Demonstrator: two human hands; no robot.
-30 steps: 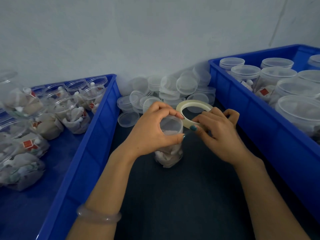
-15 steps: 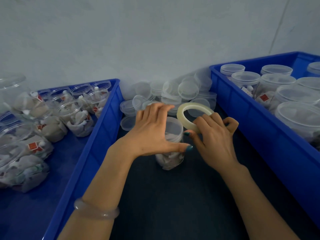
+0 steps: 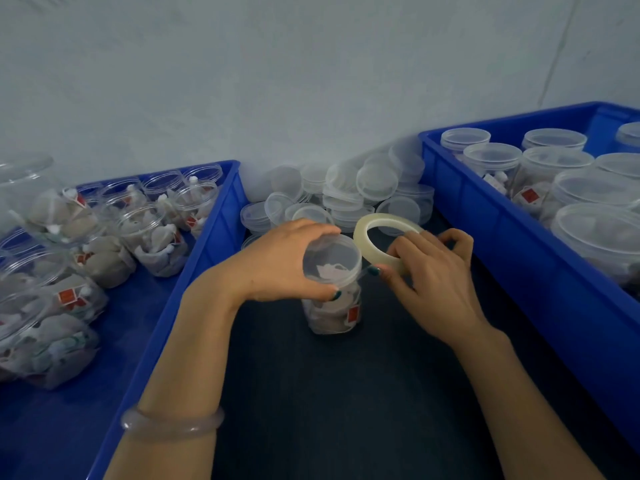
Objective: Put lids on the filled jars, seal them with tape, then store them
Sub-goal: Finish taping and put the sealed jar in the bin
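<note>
Left hand (image 3: 284,261) curls around the lidded top of the jar (image 3: 332,306), thumb on the near side. The jar stands upright on the bench (image 3: 346,393), long axis vertical. Just right of the jar, the right hand (image 3: 433,271) pinches the tilted tape roll (image 3: 367,233).

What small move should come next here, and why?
Likely turn the jar with the left hand while the right hand feeds tape round the lid's edge: the lid is on, the left hand grips it, and the tape sits beside the rim.
</note>
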